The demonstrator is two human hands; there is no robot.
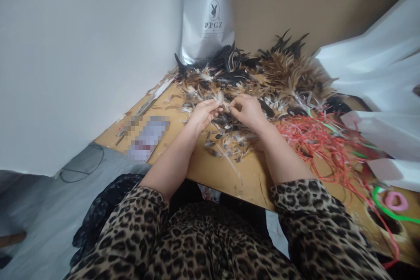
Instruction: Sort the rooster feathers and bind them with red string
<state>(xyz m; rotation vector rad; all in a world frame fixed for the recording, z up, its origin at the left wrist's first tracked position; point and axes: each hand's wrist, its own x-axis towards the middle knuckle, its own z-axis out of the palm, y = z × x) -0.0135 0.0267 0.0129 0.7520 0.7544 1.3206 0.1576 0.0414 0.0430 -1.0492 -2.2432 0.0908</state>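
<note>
My left hand (pixel 204 114) is closed in a pinch on a pale, fluffy feather (pixel 220 96) above the table. Close beside it, my right hand (pixel 248 111) has its thumb and fingertips pressed together at the feather's other side. What lies between those right fingertips is too small to make out. Loose brown and white feathers (pixel 241 140) lie under and in front of both hands. Behind them spreads a heap of black feathers (pixel 231 63), with a thick bunch of brown feathers (pixel 288 74) to its right.
A tangle of red strings (pixel 318 140) covers the table's right side, beside white bags (pixel 370 61). Farther right are a green strip (pixel 380 203) and a pink ring (pixel 396 201). A silvery bag (pixel 210 17) stands at the back. On the left lies a blurred-out flat item (pixel 148 139).
</note>
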